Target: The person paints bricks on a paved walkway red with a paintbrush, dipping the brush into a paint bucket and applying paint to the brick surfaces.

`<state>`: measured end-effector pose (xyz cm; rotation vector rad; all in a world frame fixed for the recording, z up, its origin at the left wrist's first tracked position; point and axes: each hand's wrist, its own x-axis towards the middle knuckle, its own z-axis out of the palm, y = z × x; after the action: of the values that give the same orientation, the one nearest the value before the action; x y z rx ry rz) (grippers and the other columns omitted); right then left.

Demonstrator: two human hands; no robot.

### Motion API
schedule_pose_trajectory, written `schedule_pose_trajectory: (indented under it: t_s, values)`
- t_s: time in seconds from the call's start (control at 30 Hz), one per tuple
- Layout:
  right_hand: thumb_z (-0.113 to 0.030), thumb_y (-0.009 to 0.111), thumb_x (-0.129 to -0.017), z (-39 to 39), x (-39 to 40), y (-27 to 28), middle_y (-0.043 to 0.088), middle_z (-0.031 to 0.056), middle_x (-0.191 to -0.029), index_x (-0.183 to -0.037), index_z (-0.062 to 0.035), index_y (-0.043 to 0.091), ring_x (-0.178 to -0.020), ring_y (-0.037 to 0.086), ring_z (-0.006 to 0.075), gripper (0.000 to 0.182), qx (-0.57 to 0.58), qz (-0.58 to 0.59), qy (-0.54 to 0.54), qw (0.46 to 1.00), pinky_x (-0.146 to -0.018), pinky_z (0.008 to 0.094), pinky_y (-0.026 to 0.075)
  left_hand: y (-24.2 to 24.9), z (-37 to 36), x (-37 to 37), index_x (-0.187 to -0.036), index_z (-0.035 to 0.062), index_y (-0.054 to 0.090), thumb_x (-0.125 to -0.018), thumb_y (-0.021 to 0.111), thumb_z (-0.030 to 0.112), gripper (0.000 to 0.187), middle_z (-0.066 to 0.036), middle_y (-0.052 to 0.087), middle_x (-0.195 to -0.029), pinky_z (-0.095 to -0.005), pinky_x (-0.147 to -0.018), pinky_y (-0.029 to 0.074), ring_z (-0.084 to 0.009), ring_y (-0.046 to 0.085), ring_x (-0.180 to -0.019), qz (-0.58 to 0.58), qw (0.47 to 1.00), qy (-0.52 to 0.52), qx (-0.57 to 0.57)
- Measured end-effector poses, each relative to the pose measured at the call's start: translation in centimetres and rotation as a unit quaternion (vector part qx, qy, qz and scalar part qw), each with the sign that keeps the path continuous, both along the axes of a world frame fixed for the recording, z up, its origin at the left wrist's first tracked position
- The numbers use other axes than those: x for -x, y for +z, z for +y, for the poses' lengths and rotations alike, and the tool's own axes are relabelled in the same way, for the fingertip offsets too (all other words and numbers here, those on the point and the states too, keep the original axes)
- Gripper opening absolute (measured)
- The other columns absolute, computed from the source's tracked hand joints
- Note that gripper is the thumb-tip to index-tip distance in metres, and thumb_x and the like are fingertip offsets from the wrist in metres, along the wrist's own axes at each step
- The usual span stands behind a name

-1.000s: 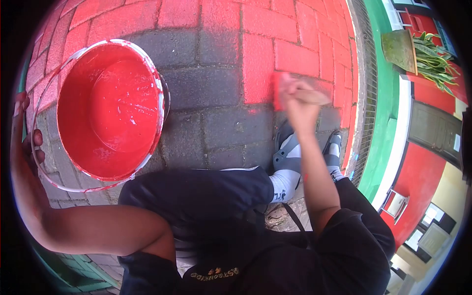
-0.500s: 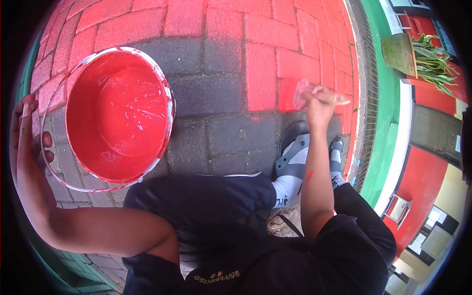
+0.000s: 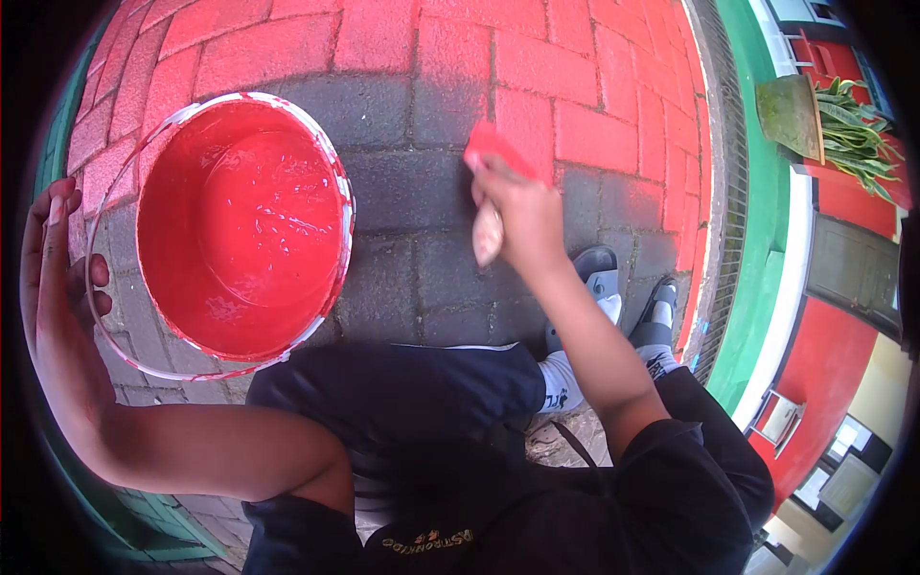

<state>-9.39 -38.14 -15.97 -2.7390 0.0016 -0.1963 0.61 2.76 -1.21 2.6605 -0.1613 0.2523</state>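
My right hand [image 3: 525, 206] is closed around a paintbrush [image 3: 488, 235]. Its pale handle points back toward me, and its red-coated bristles meet the pavers where red paint borders bare grey. To the left stands a bucket [image 3: 343, 187] with a paint-smeared white rim. Glossy red paint [image 3: 273, 216] coats its inside and pools at the bottom. At the far left, my left hand [image 3: 67, 254] has its fingers curled about the bucket's thin wire handle [image 3: 93, 216]. Part of that hand lies in shadow.
Red-painted pavers [image 3: 546, 57] spread across the top, and grey pavers [image 3: 374, 273] lie between bucket and feet. My sandalled foot [image 3: 599, 273] is just beyond the right forearm. A drain grate [image 3: 733, 182], a green strip [image 3: 762, 249] and a potted plant [image 3: 791, 115] line the right side.
My right hand has swept left with the paintbrush, away from beside my foot toward the grey pavers near the bucket. The left hand keeps its place on the handle. The view has shifted slightly.
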Motion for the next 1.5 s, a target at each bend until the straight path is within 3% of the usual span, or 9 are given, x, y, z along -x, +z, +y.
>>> schedule_pose_trajectory:
  t_s: [0.13, 0.23, 0.3, 0.4, 0.73, 0.83, 1.2, 1.37, 1.5]
  values:
    - [-0.008, 0.065, -0.084, -0.3, 4.6, 1.9, 0.072, 0.0112, -0.086, -0.087, -0.0087, 0.066, -0.076, 0.073, 0.0281, 0.003, -0.088, 0.054, 0.020, 0.994, -0.065, 0.0354, 0.056, 0.1, -2.3, 0.2, -0.149, 0.0164, 0.050, -0.107, 0.038, 0.043, 0.052, -0.009, 0.047, -0.154, -0.0494, -0.116, 0.039, -0.0271, 0.046, -0.143, 0.022, 0.990, 0.075, 0.116]
    - [0.004, 0.068, -0.080, -1.0, 5.1, 1.4, 0.070, 0.0081, -0.076, -0.085, -0.0061, 0.061, -0.070, 0.073, 0.0227, 0.013, -0.160, -0.138, -0.005, 0.977, -0.059, 0.0337, 0.055, -0.2, -1.8, 0.4, -0.149, 0.0167, 0.051, -0.106, 0.039, 0.044, 0.052, -0.009, 0.047, -0.155, -0.0496, -0.116, 0.038, -0.0271, 0.046, -0.143, 0.022, 0.988, 0.086, 0.128]
    - [0.012, 0.069, -0.076, -2.1, 3.8, 1.6, 0.066, 0.0045, -0.072, -0.081, -0.0067, 0.056, -0.067, 0.070, 0.0166, 0.023, -0.381, 0.062, -0.251, 0.888, -0.056, 0.0312, 0.054, -0.5, -0.5, 0.2, -0.149, 0.0169, 0.051, -0.106, 0.040, 0.046, 0.053, -0.009, 0.047, -0.155, -0.0508, -0.116, 0.037, -0.0278, 0.046, -0.143, 0.042, 0.993, 0.066, 0.089]
    - [0.008, 0.071, -0.076, -5.2, -0.9, 0.6, 0.064, 0.0032, -0.073, -0.077, -0.0092, 0.052, -0.064, 0.068, 0.0135, 0.026, -0.411, 0.083, -0.258, 0.871, -0.053, 0.0298, 0.052, -0.6, -0.4, 0.3, -0.148, 0.0173, 0.052, -0.105, 0.041, 0.046, 0.053, -0.009, 0.048, -0.154, -0.0497, -0.115, 0.039, -0.0277, 0.047, -0.142, 0.020, 0.995, 0.050, 0.084]
    - [-0.001, 0.069, -0.079, -7.3, -14.6, 0.0, 0.064, 0.0021, -0.072, -0.078, -0.0041, 0.058, -0.061, 0.061, 0.0075, 0.012, -0.214, -0.166, -0.119, 0.955, -0.054, 0.0261, 0.047, -0.3, -0.5, 0.3, -0.146, 0.0184, 0.054, -0.104, 0.043, 0.046, 0.051, -0.009, 0.050, -0.152, -0.0481, -0.114, 0.041, -0.0276, 0.049, -0.140, 0.011, 0.998, 0.044, 0.054]
    - [0.000, 0.069, -0.082, -6.6, -12.3, -1.8, 0.061, 0.0003, -0.071, -0.076, -0.0058, 0.055, -0.063, 0.058, 0.0064, 0.016, -0.350, -0.182, -0.119, 0.911, -0.055, 0.0255, 0.046, -0.4, 0.1, 0.2, -0.146, 0.0192, 0.055, -0.105, 0.042, 0.044, 0.049, -0.009, 0.051, -0.152, -0.0466, -0.113, 0.042, -0.0272, 0.051, -0.139, -0.004, 0.999, 0.029, 0.029]
    - [-0.002, 0.074, -0.085, -4.2, 4.6, 4.0, 0.064, 0.0013, -0.067, -0.067, -0.0054, 0.052, -0.059, 0.058, 0.0066, 0.029, -0.328, 0.074, -0.214, 0.917, -0.054, 0.0267, 0.046, -0.1, 0.0, 0.2, -0.152, 0.0153, 0.045, -0.108, 0.036, 0.041, 0.052, -0.012, 0.041, -0.158, -0.0479, -0.118, 0.035, -0.0287, 0.041, -0.146, 0.039, 0.998, 0.025, 0.040]
    - [0.002, 0.076, -0.080, -9.3, 1.3, 2.4, 0.063, 0.0034, -0.066, -0.073, -0.0099, 0.048, -0.060, 0.064, 0.0100, 0.031, -0.464, 0.047, -0.248, 0.849, -0.049, 0.0268, 0.046, 0.0, -0.7, 0.7, -0.150, 0.0203, 0.050, -0.106, 0.039, 0.043, 0.050, -0.010, 0.046, -0.155, -0.0488, -0.113, 0.041, -0.0290, 0.047, -0.142, 0.034, 0.997, 0.037, 0.055]
    - [0.000, 0.073, -0.080, -16.1, -6.3, -0.6, 0.057, -0.0049, -0.068, -0.073, -0.0132, 0.052, -0.063, 0.058, 0.0057, 0.026, -0.366, 0.031, -0.176, 0.914, -0.054, 0.0249, 0.045, 0.1, 0.1, 0.6, -0.150, 0.0200, 0.050, -0.107, 0.039, 0.040, 0.049, -0.010, 0.046, -0.155, -0.0485, -0.114, 0.041, -0.0290, 0.046, -0.142, 0.041, 0.996, 0.040, 0.064]
